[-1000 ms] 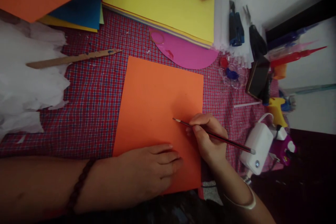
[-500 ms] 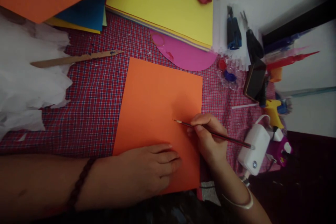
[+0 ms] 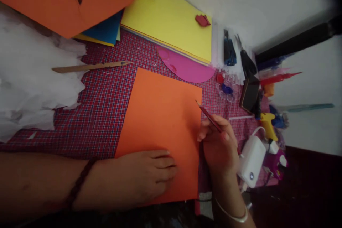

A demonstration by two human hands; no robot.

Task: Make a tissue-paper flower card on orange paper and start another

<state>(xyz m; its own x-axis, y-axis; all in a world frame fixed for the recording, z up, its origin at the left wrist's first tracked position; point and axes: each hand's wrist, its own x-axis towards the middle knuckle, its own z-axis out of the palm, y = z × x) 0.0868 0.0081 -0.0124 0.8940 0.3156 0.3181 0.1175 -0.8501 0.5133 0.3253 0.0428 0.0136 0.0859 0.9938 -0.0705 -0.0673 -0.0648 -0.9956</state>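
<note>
An orange sheet of paper (image 3: 160,114) lies on the checked red cloth (image 3: 104,89) in front of me. Across its lower part my left hand (image 3: 139,176) rests flat, fingers stretched out and palm down. My right hand (image 3: 220,142), at the sheet's right edge, pinches a pencil (image 3: 210,117) with a dark red shaft. The pencil's tip points up and left over the upper right of the sheet; whether it touches the paper I cannot tell. No marks show on this sheet.
At upper left lies another orange sheet (image 3: 96,3) with dark leaf shapes. Crumpled white paper (image 3: 34,74), a flat wooden stick (image 3: 91,67), a yellow paper stack (image 3: 165,17) and a pink disc (image 3: 187,69) surround the sheet. Scissors (image 3: 247,60), a phone (image 3: 249,94) and a white device (image 3: 252,160) stand right.
My right hand has moved the pencil up and right, away from the sheet's middle, and tilted it more steeply. My left hand stays on the paper. The view has shifted, showing more at the top.
</note>
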